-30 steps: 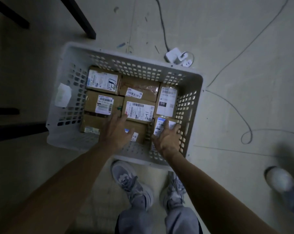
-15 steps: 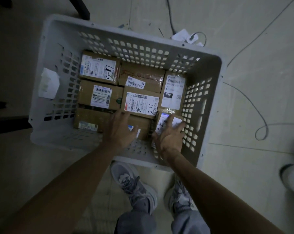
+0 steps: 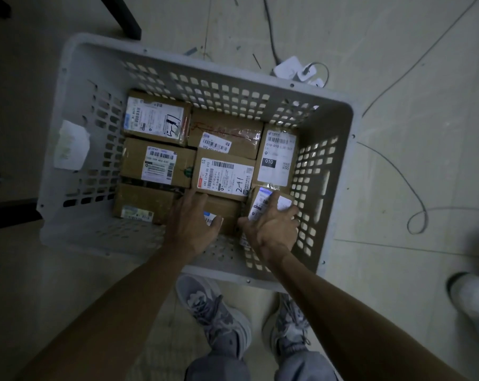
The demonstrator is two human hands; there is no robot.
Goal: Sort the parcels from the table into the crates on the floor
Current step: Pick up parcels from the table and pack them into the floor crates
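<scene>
Seating the parcel (image 3: pixel 260 200) in the near right corner of the crate (image 3: pixel 76 86), I should press it flat and snug to the wall before letting go. My right grip (image 3: pixel 271 229) curls over it, thumb on its inner edge. My left grip (image 3: pixel 194 224), fingers flat and holding nothing, steadies the box (image 3: pixel 226 210) beside it. On the floor (image 3: pixel 397 133), the crate holds about eight parcels packed edge to edge.

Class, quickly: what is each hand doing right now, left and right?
Left hand: open, fingers flat on a brown parcel in the crate.
Right hand: closed, gripping the small white-labelled parcel.
</scene>
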